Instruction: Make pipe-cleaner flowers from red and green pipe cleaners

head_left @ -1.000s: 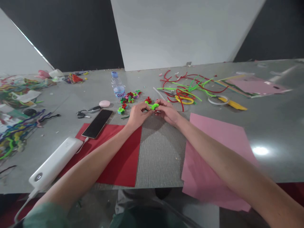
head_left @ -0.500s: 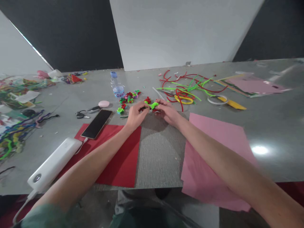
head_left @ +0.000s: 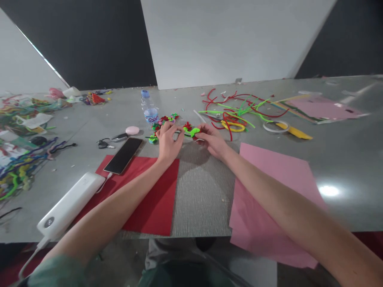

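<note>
Now pinching lime-green pipe-cleaner piece (head_left: 194, 132) in right hand (head_left: 213, 141), closed grip. Holding dark stem (head_left: 187, 135) in left hand (head_left: 169, 144), near-closed grip.

The gray tabletop (head_left: 203, 191) bears a sheet of red paper (head_left: 155, 199) and pink paper (head_left: 269, 199), the pink overhanging the near edge. A smartphone (head_left: 123, 156) and a white power bank (head_left: 70, 205) lie partly on the red paper. Farther back stands a water bottle (head_left: 150, 108) beside small pipe-cleaner flowers (head_left: 164, 120). Red and green pipe cleaners (head_left: 236, 109), a roll of tape (head_left: 286, 129) and scissors (head_left: 105, 145) also lie there.
</note>
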`<state>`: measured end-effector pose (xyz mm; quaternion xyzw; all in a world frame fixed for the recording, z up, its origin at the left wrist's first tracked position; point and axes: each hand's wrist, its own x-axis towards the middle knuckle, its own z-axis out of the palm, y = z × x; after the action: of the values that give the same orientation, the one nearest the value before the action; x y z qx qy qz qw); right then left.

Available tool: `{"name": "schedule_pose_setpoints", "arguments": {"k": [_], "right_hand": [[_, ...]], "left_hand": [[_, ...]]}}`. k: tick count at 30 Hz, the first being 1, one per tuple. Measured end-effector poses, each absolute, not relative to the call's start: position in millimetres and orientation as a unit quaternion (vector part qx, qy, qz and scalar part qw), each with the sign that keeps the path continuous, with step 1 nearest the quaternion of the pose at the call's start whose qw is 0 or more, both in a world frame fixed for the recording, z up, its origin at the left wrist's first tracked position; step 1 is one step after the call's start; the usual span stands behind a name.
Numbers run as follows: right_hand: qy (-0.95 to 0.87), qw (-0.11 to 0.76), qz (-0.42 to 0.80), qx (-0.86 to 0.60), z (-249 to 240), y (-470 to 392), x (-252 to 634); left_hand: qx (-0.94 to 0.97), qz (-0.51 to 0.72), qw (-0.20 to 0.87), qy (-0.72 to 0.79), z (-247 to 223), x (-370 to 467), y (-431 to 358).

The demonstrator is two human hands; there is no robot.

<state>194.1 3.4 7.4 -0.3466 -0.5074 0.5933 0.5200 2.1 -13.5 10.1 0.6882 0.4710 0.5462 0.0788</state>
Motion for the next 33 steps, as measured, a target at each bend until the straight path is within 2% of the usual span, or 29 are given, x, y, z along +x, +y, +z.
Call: {"name": "schedule_pose_setpoints", "arguments": {"k": [6,12,20,29,33], "right_hand": [[-0.603,0.566,0.443,-0.346,8.6,5.7,194.7],[-0.735,0.507,0.307,-0.328,13.1,-4.5,189.9],[-0.795,0.438,0.263,-0.328,8.9,-3.8,190.9],[-0.781,0.432,0.254,-0.372,8.3,-4.4,187.9],[-0.766,0.439,0.261,-0.390,6.5,-2.2,188.2]], "left_hand": [[0.710,0.525,0.238,0.404,8.6,5.1,-13.6],[0.676,0.517,0.359,0.383,1.0,2.6,-4.7],[0.637,0.526,0.409,0.388,-5.3,0.2,2.1],[0.637,0.524,0.421,0.378,-11.6,-0.3,6.0],[0.669,0.503,0.386,0.388,-9.3,-1.4,6.5]]}}
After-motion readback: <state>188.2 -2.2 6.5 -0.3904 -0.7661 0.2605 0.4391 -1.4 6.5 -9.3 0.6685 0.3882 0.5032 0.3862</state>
